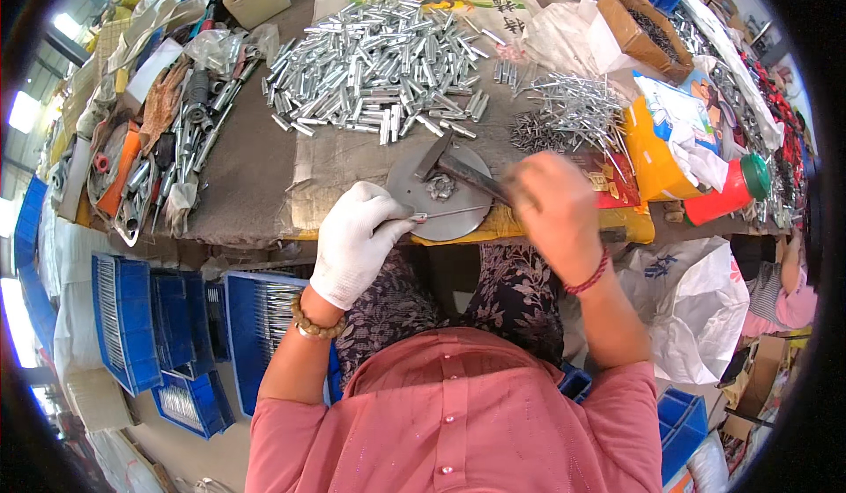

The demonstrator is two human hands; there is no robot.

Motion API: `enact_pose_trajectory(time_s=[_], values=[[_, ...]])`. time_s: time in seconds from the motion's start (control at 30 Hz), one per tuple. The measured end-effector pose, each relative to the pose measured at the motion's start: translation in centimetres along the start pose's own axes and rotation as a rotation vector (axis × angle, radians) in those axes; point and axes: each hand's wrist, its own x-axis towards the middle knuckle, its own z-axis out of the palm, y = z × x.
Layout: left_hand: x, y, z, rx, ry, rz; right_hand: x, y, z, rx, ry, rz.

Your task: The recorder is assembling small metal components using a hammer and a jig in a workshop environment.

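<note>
My left hand [361, 242], in a white glove, pinches a thin metal rod [456, 212] close to its left end. The rod lies across the near part of a round grey metal disc [467, 226] at the bench's front edge. Bare and slightly blurred, my right hand [555, 215] is closed round the handle of a hammer [476, 178]. The hammer's head hangs over the far part of the disc, beyond the rod. A small crumpled silvery lump [440, 186] sits mid-disc, partly under the hammer.
Shiny metal sleeves [370, 70] form a large heap behind the disc. Thin metal pins [582, 105] and dark screws [533, 132] lie to the right, near a red jar [718, 195]. Hand tools [189, 132] crowd the left. Blue bins [123, 317] stand below; another person [780, 295] is at far right.
</note>
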Motion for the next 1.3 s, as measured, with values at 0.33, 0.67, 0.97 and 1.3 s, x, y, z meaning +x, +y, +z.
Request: enact_pose_trajectory(time_s=[0.33,0.67,0.97,1.3], values=[[0.1,-0.2,0.2,0.002,0.004,0.025,-0.1,4.8,-1.3,-0.146,-0.106,0.199],[0.1,-0.1,0.2,-0.015,0.005,0.017,1.3,5.8,-0.6,-0.235,-0.163,-0.019],[0.0,-0.2,0.0,0.009,-0.001,0.034,1.1,5.8,-1.3,0.068,-0.120,0.329],[0.0,-0.5,0.1,0.028,-0.002,0.049,1.9,0.0,-0.7,0.428,-0.142,0.388]])
